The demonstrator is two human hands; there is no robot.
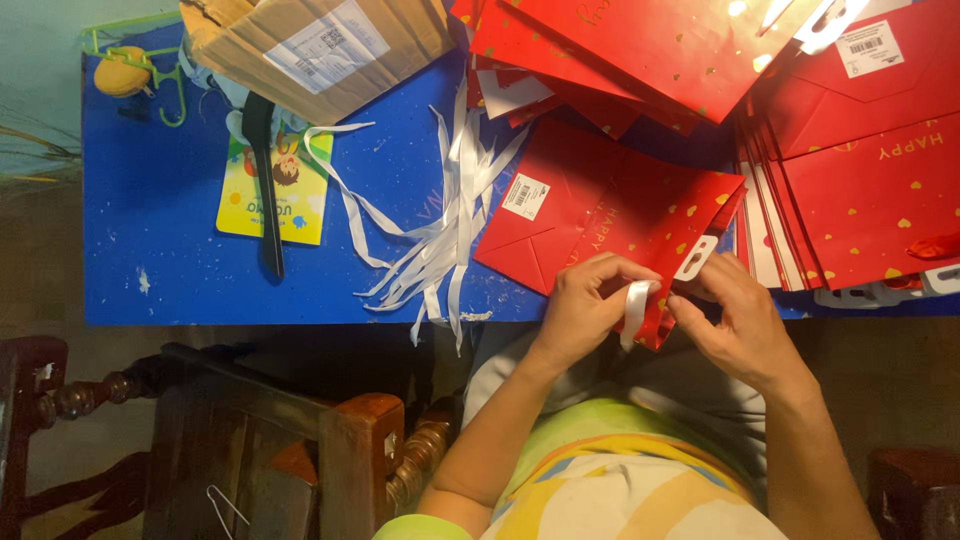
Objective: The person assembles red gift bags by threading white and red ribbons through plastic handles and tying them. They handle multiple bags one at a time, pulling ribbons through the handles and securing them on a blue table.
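Observation:
A flat red paper gift bag (610,215) with gold hearts lies on the blue table (150,220), its top edge toward me. My left hand (585,305) pinches a short white ribbon (636,305) against the bag's near edge. My right hand (735,310) grips the same edge beside a white handle slot (697,258), fingertips touching the ribbon's end. Both hands meet at the bag's rim, just over the table's front edge.
A loose bundle of white ribbons (445,230) lies left of the bag. Stacks of red bags (870,170) fill the right and back. A cardboard box (320,45), black scissors (265,180) on a yellow card, and a wooden chair (300,440) sit at left.

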